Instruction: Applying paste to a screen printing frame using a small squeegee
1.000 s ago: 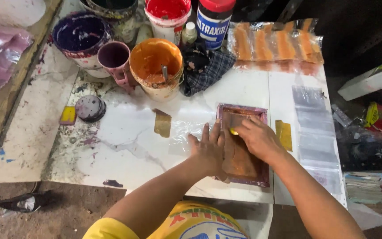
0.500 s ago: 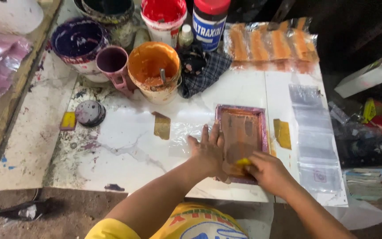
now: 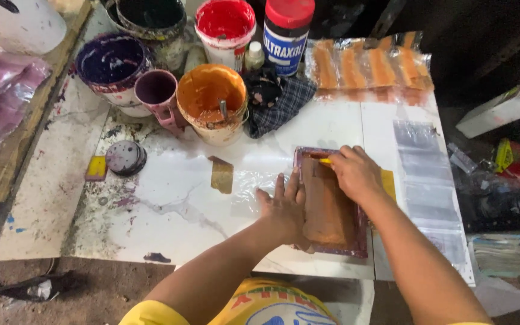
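We had the small printing frame [image 3: 331,204] flat on the white bench [image 3: 170,204], near its front edge, mesh coated in orange-brown ink. Left hand [image 3: 284,207] lay flat, fingers spread, on the frame's left rim, pinning it down, with the fingertips over a clear plastic sheet [image 3: 251,183] that ran out from under the frame to the left. Right hand [image 3: 356,174] was curled narrow around a yellow squeegee [image 3: 326,161] at the frame's far end; only a sliver of the tool showed past the fingers, edge touching the mesh.

A small brown card [image 3: 221,174] lay on the bench just left of the plastic sheet. Further left: a round dark lid [image 3: 125,157] and a yellow scraper [image 3: 97,168] beside it, both apart from the hands.

Back row, well behind the frame: orange paint tub [image 3: 212,99] with a stick standing in it, purple cup [image 3: 156,90] touching it on the left, dark purple bucket [image 3: 111,65] further left, red paint tub [image 3: 225,24] behind, and a jar with a red cap [image 3: 288,33] next to that. A checked rag [image 3: 278,99] sat just right of the orange tub.

A row of clear bags [image 3: 419,174] lay down the bench's right side, just beside the right hand. Orange-printed bags [image 3: 368,66] were stacked at the far right corner.
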